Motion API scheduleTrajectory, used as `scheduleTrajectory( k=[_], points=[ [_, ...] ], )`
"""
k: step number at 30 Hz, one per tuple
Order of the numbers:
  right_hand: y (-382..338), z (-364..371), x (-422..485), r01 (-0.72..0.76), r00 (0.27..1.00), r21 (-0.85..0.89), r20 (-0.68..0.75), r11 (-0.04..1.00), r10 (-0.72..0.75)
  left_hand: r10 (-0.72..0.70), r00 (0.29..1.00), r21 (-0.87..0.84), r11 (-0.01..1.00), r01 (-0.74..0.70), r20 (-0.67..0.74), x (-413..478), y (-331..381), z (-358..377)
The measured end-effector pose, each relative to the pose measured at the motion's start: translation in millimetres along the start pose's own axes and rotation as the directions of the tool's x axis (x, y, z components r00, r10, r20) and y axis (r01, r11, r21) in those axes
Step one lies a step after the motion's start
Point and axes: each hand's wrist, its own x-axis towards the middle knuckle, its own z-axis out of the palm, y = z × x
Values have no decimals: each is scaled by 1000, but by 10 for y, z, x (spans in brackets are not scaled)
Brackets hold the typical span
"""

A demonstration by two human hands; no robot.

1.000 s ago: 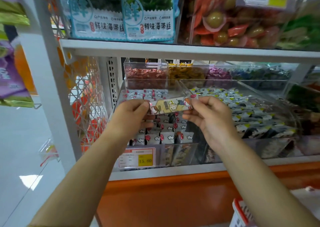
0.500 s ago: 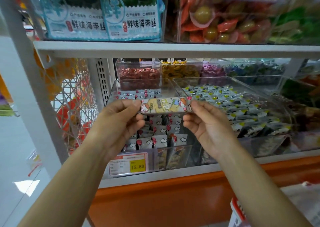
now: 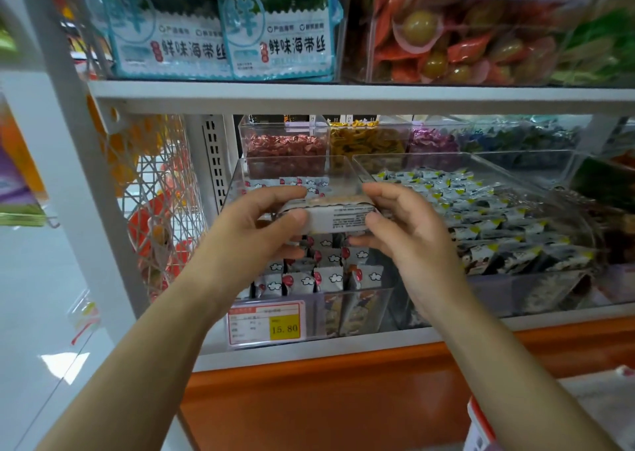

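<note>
- Head view: a small snack packet (image 3: 338,217) is held level between both hands, in front of the middle shelf and just above the left clear bin (image 3: 357,299).
- The packet's pale side with fine print faces the camera; its ends are hidden by the fingers.
- The left hand (image 3: 247,234) pinches the packet's left end, with the thumb on the near face and the fingers curled over the top.
- The right hand (image 3: 409,241) pinches the right end in the same way, thumb in front and fingers behind.
- The left clear bin holds rows of small white packets with cloud marks (image 3: 328,273), standing on end.
- A price tag (image 3: 266,323) reading 15.80 sits on that bin's front wall.
- Just beside it on the right, a wider clear bin (image 3: 536,179) holds dark packets with yellow corners (image 3: 481,216).
- Behind these are smaller bins of reddish, yellow and purple sweets.
- On the upper shelf (image 3: 343,98) stand blue-and-white seaweed bags (image 3: 278,38).
- Below the shelving runs an orange panel (image 3: 326,399).
</note>
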Motion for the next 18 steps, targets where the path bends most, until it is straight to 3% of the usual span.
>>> scheduleTrajectory(
  k=[3, 12, 18],
  points=[
    [9, 1, -5, 4, 1000, -16, 14, 1000, -4, 26, 1000, 29, 999, -26, -14, -5, 26, 16],
    [-7, -4, -15, 0, 993, -106, -119, 994, -13, 60, 997, 142, 988, -65, 38, -18, 51, 35],
    [-30, 57, -34, 102, 985, -268, -110, 958, -135, 84, 996, 226, 971, -79, -14, -50, 54, 122]
  ],
)
